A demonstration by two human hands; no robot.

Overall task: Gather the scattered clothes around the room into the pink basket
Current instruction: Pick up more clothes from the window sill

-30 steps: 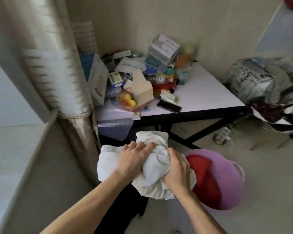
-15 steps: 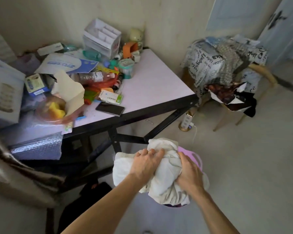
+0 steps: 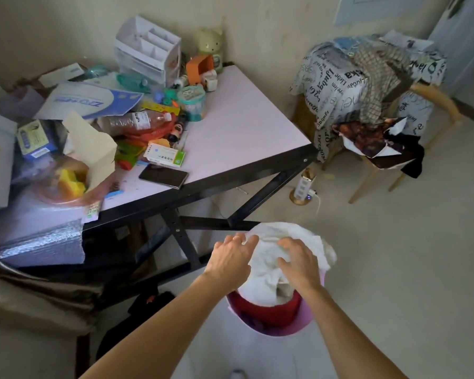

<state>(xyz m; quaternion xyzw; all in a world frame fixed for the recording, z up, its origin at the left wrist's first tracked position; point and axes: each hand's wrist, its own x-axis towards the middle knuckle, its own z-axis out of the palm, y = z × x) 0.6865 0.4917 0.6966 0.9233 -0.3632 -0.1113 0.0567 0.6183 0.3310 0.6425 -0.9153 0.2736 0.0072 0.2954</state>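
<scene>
The pink basket [image 3: 285, 330] stands on the floor just in front of the table's black legs. A red garment [image 3: 266, 310] lies inside it, and a bundled white cloth [image 3: 266, 269] is heaped on top, rising above the rim. My left hand [image 3: 230, 258] rests at the cloth's left edge with its fingers spread. My right hand [image 3: 298, 263] lies on top of the cloth, fingers curled into it. More clothes [image 3: 353, 86], printed and checked, are piled on a wooden chair at the right. A black garment [image 3: 137, 310] lies on the floor under the table.
The white-topped table [image 3: 244, 127] has clutter on its left half: boxes, bottles, a phone [image 3: 163, 176]. A tower power strip [image 3: 303, 187] with a cable stands on the floor between table and chair. Curtain fabric [image 3: 39, 296] hangs at the lower left. Bare floor lies to the right.
The view swung right and down. The white cloth went from held in the air to lying in the basket on the red garment. My left hand's fingers came apart.
</scene>
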